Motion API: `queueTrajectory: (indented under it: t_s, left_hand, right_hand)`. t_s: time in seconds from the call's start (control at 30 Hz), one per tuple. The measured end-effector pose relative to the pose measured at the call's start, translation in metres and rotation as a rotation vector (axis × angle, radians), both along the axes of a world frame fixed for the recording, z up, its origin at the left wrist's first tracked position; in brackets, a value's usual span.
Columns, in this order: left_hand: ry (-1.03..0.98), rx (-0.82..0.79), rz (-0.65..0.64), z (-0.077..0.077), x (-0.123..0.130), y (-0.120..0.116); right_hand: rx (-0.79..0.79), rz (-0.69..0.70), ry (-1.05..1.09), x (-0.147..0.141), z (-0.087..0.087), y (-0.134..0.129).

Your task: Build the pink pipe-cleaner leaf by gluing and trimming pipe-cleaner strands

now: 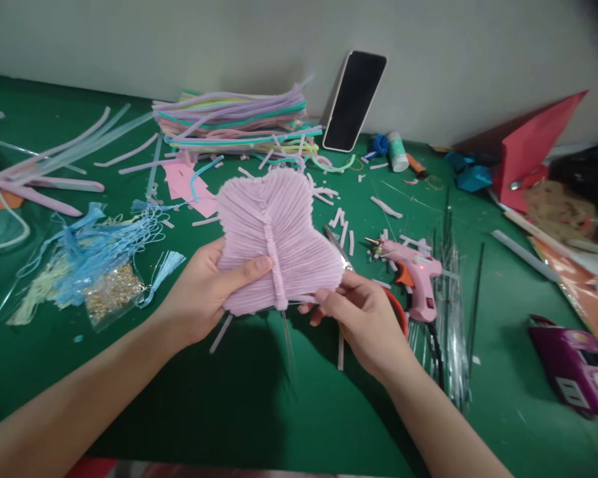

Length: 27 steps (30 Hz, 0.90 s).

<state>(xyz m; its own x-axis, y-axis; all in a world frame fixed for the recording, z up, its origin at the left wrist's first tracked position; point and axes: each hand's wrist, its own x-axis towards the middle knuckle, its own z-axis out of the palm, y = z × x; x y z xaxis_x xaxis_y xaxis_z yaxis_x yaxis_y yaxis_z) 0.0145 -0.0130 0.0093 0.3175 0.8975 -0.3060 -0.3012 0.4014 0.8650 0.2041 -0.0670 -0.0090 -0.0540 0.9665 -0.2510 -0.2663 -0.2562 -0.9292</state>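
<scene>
A pale pink butterfly-shaped piece [299, 245] made of rows of fuzzy pipe cleaners is held up over the green table. A thicker ridge runs down its middle, and thin wires hang from the ridge's lower end. My left hand [204, 285] grips its left side, thumb lying across the front by the ridge and fingers behind. At the lower right corner, my right hand [363, 318] pinches the edge between thumb and fingers. Scissors [346, 260] with red-orange handles lie partly hidden behind my right hand. A pink glue gun [413, 272] rests to the right.
Pipe cleaners [234, 119] are piled at the back beside a phone [356, 99] leaning on the wall. Blue tassels [99, 245] and a bag of gold beads [113, 292] lie left. Thin wires [453, 312] and a purple device [575, 365] lie right.
</scene>
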Motion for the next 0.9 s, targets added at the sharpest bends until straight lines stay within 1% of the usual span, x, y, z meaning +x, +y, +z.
queueTrajectory:
  t_s: [0.13, 0.37, 0.57, 0.63, 0.73, 0.9]
  left_hand:
    - [0.004, 0.011, 0.002, 0.0005, -0.0001, -0.0013]
    - [-0.002, 0.013, 0.074, -0.0003, -0.0017, 0.0010]
    - [0.022, 0.004, 0.078, -0.0022, -0.0025, 0.0032]
    - [0.017, -0.002, 0.081, -0.0013, -0.0021, 0.0030]
    - [0.013, -0.018, 0.080, 0.0002, -0.0015, 0.0026]
    - [-0.001, -0.017, 0.075, -0.0002, -0.0023, 0.0026]
  right_hand:
    - [-0.009, -0.025, -0.005, -0.0012, 0.0006, 0.0000]
    - [-0.021, 0.037, -0.062, 0.0047, 0.0048, -0.0028]
    - [0.022, -0.033, -0.054, 0.0048, 0.0043, -0.0033]
    - [0.019, -0.035, -0.056, 0.0048, 0.0041, -0.0025]
    - [-0.004, -0.028, -0.022, 0.0044, 0.0040, -0.0022]
    - [-0.042, -0.022, 0.109, 0.0030, 0.0066, -0.0025]
